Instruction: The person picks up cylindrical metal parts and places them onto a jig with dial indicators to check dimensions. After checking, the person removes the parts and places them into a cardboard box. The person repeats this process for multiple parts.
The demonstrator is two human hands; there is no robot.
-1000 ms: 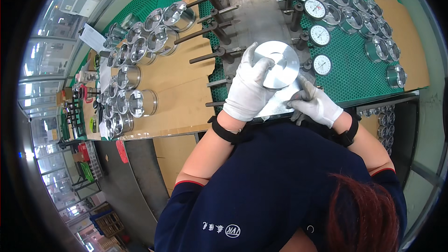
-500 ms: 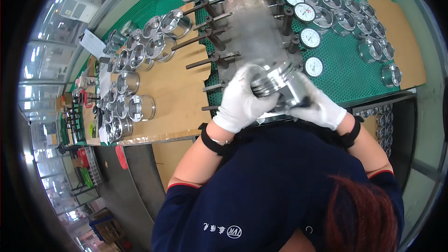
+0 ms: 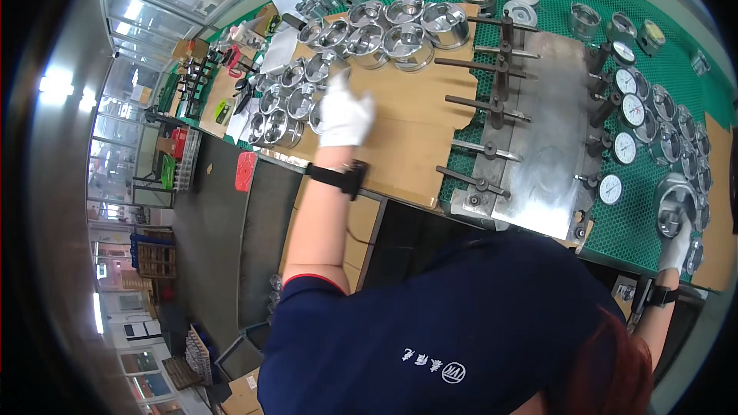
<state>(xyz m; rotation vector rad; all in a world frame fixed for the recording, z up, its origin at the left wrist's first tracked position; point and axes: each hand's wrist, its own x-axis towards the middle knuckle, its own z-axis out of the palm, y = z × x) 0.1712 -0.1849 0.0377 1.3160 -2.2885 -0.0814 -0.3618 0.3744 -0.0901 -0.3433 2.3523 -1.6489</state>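
My left hand [image 3: 343, 112], in a white glove, is stretched out over the brown cardboard sheet [image 3: 419, 127] with its fingers apart. It reaches the edge of a cluster of shiny metal cylinders [image 3: 296, 88] and holds nothing. Far to the right, my gloved right hand [image 3: 676, 247] grips a single shiny metal cylinder [image 3: 675, 198] from below and sets it on the green mesh mat [image 3: 630, 219], beside other cylinders. A black band is on each wrist.
A steel fixture plate [image 3: 542, 138] with black rods [image 3: 480, 104] lies between my hands. Round white dial gauges [image 3: 624, 147] line its right side. More metal cylinders [image 3: 403, 27] stand at the back. A walkway and racks lie far left.
Both hands held one metal cylinder together in front of me. Now they are spread apart: the left has gone out to the cluster on the left, the right has carried the cylinder far right.
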